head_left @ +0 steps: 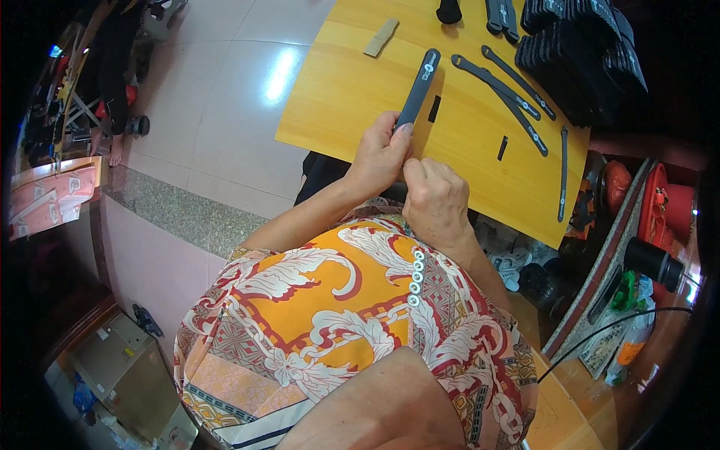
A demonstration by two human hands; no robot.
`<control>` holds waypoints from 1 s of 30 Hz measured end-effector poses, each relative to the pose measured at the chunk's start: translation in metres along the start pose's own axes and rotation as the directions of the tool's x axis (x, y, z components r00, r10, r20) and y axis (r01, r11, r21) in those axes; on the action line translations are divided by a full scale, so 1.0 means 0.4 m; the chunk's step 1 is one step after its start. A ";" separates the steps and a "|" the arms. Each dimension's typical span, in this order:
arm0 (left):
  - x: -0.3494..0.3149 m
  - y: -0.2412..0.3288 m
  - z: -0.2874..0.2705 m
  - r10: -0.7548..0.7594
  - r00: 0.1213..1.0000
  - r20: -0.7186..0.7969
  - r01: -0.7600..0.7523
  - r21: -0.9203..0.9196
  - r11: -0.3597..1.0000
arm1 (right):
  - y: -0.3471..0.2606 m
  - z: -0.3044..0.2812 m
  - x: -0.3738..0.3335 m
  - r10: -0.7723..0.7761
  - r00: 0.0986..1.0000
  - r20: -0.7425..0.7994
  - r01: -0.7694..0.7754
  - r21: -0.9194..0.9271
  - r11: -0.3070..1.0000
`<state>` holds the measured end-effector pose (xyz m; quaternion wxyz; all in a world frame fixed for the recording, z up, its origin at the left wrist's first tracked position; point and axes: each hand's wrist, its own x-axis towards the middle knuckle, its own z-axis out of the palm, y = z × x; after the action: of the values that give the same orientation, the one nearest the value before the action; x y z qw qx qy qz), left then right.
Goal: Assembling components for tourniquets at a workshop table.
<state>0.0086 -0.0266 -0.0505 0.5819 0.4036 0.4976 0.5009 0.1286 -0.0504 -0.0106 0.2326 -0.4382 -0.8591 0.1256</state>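
Note:
My left hand point(379, 159) is closed around a black strap point(417, 88) with a rounded end and a white print, which points up and away over the yellow table point(352, 97). It looks thick, and whether it is one strap or several stacked I cannot tell. Right beside it, my right hand point(436, 193) is curled into a fist near the lower end of the strap; what its fingers pinch is hidden. To the right on the table lie loose black straps with slotted ends point(504, 94) and a thin strap point(564, 174) by the right edge.
Stacks of black straps point(559, 79) fill the table's far right. Two small black strips point(434, 109) and a tan cardboard piece point(381, 37) lie on the table. Right of it stand red items point(656, 202) and a black cylinder point(652, 262). A person's leg point(114, 97) shows far left.

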 end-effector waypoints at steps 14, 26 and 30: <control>0.021 0.016 -0.025 -0.260 0.957 0.128 0.289 -0.321 0.902 | 0.028 -0.013 -0.018 0.343 0.909 0.238 -0.418 0.532 0.736; 0.013 0.037 -0.023 -0.327 0.931 0.160 0.364 -0.374 0.853 | 0.002 -0.011 -0.009 0.205 0.978 0.022 -0.196 0.415 0.889; 0.012 0.039 -0.016 -0.322 0.937 0.135 0.349 -0.352 0.869 | 0.002 -0.014 -0.009 0.199 0.980 0.026 -0.193 0.396 0.898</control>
<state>-0.0006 -0.0194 -0.0374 0.7429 0.2117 0.4356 0.4622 0.1337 -0.0527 -0.0070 0.3093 -0.4671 -0.7656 0.3162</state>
